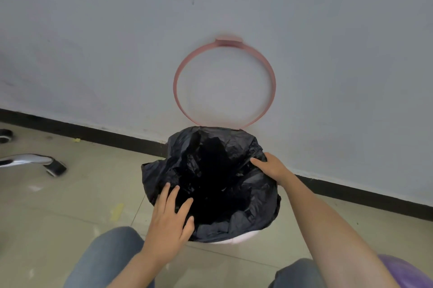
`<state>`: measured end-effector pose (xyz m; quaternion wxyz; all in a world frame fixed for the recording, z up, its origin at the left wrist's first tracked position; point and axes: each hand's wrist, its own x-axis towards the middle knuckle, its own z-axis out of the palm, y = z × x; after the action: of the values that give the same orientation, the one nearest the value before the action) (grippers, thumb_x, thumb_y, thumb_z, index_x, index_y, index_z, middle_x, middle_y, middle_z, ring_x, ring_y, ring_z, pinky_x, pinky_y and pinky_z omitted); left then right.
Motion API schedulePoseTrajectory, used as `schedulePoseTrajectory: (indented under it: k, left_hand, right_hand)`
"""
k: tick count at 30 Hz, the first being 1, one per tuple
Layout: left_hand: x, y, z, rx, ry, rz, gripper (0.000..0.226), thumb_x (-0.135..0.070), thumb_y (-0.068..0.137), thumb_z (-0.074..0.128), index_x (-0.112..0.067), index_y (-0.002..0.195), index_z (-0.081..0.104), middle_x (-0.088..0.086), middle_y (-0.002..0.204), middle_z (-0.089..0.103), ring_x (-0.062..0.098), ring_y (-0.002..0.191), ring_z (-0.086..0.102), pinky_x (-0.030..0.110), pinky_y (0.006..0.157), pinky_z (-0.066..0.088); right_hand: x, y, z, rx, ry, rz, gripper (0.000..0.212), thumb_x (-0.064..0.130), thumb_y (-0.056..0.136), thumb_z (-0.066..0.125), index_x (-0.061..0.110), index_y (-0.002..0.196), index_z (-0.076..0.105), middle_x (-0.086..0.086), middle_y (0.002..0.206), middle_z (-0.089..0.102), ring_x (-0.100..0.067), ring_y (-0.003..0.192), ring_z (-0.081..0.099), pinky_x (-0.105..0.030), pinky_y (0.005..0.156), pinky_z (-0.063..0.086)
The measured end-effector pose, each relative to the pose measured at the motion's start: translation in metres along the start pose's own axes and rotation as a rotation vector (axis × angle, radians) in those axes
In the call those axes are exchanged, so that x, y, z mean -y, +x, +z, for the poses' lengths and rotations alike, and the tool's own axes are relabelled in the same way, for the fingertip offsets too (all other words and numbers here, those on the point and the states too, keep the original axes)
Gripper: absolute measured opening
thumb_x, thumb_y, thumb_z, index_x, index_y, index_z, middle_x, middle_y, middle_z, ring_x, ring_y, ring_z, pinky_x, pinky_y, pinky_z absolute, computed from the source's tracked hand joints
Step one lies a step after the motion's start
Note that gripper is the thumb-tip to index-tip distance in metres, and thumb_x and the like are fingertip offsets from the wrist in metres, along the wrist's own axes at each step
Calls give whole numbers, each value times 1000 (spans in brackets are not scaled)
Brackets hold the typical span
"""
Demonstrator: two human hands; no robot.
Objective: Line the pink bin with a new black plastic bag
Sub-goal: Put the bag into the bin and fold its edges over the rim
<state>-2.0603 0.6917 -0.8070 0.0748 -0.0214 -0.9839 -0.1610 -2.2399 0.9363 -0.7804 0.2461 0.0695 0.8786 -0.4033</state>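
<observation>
The pink bin stands on the floor against the wall, almost wholly covered by a black plastic bag spread open over its mouth. Only a pale pink strip of the bin shows at the near edge. Its pink ring lid is hinged up and leans on the wall. My left hand lies flat on the bag at the near left rim, fingers spread. My right hand presses on the bag's right rim, its fingertips curled over the plastic.
A chrome chair leg with a black caster lies on the tiled floor at left. Another caster sits at the far left edge. A purple ball is at the bottom right. My knees in jeans flank the bin.
</observation>
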Motion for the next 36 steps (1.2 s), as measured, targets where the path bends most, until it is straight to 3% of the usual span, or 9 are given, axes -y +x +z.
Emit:
schedulePoseTrajectory:
  k: [3,8,12,18,24,27,29,32,36]
  left_hand:
    - [-1,0,1,-5,-3,8,45,-32,81,35,-11,107,65,25,122,59,46,123,45,55,91,45]
    - [-1,0,-1,23,-61,-8,48,-34,82,34,-11,112,62,26,127,55,47,127,40,62,90,44]
    - [5,-1,4,83,-145,-24,67,-54,80,25,-17,131,47,21,146,33,36,141,12,59,106,29]
    - [19,-2,11,245,-124,49,82,-66,75,51,-30,142,21,6,157,-3,18,135,-27,55,115,8]
    - [21,-2,9,105,-167,137,76,-55,65,71,-21,129,49,18,150,26,28,140,-4,63,106,23]
    - [21,-3,3,39,-100,196,67,-64,71,55,-16,118,60,26,139,42,32,133,14,67,92,39]
    - [20,-6,-1,31,-70,184,79,-73,71,35,-14,117,61,28,136,45,38,131,23,68,88,42]
    - [15,-13,-5,-40,23,174,79,-70,70,36,-14,123,53,32,131,48,39,126,24,65,86,44]
    - [-2,-6,-16,-318,1,180,48,-50,89,35,-13,113,55,25,123,59,34,120,38,52,85,50]
  right_hand:
    - [6,-8,-5,41,114,48,50,49,87,51,11,119,51,-14,136,51,-30,113,54,-47,104,41]
    - [-9,-66,22,-572,-210,-214,55,42,93,41,11,139,33,-21,149,29,-36,139,23,-46,114,20]
    - [-46,-129,78,-465,-493,-526,59,57,89,28,24,137,38,-13,150,18,-32,141,10,-45,109,21]
    - [-64,-139,84,-433,-813,-676,52,50,96,13,24,125,47,-26,129,54,-36,125,29,-55,84,50]
    - [-79,-133,76,-463,-1035,-664,45,46,97,13,30,118,49,-9,116,69,-30,119,50,-51,92,47]
    - [-76,-132,64,-447,-1086,-681,39,51,87,40,30,107,65,-8,111,71,-29,110,63,-50,95,42]
    - [-73,-134,57,-439,-1028,-678,49,54,72,63,29,114,62,-14,121,65,-34,122,52,-51,90,50]
    - [-62,-134,51,-464,-700,-567,65,56,78,53,27,135,40,-19,145,38,-36,140,20,-54,104,33]
    - [-22,-109,52,-426,-112,-104,70,36,89,54,30,144,12,-18,156,0,-36,143,6,-46,114,20]
